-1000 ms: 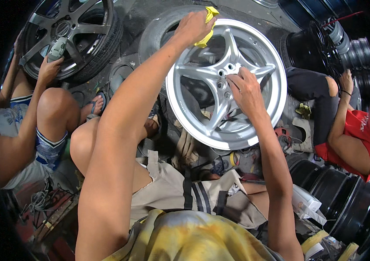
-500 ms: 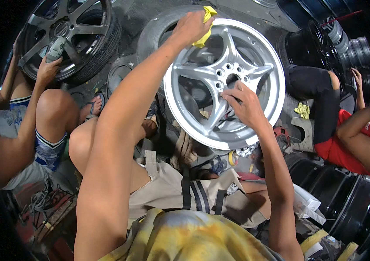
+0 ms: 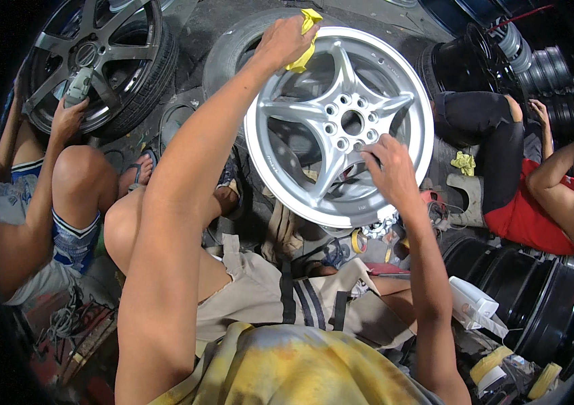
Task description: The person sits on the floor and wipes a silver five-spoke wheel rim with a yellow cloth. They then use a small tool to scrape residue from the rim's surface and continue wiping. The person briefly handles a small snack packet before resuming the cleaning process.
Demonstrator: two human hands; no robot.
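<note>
A silver five-spoke alloy wheel rim (image 3: 327, 182) lies face up in front of me, over a worn tyre (image 3: 223, 50). At its upper left edge my left hand (image 3: 285, 42) is closed on a crumpled yellow cloth (image 3: 310, 20), which hangs over the outer lip. My right hand (image 3: 395, 172) is at the lower right of the hub, its curled fingertips by the lug holes and a spoke. Whether anything small is between those fingers is hidden.
At left a co-worker holds a grey power tool (image 3: 79, 86) against a dark wheel (image 3: 108, 50). Another person in a red shirt (image 3: 536, 209) sits at right, near black rims (image 3: 466, 64). A yellow cloth (image 3: 463, 162) and a tape roll (image 3: 359, 241) lie nearby.
My right hand has shifted slightly down and right off the hub, uncovering the centre hole. The whole view has slid a little. My left hand still holds the cloth at the rim edge.
</note>
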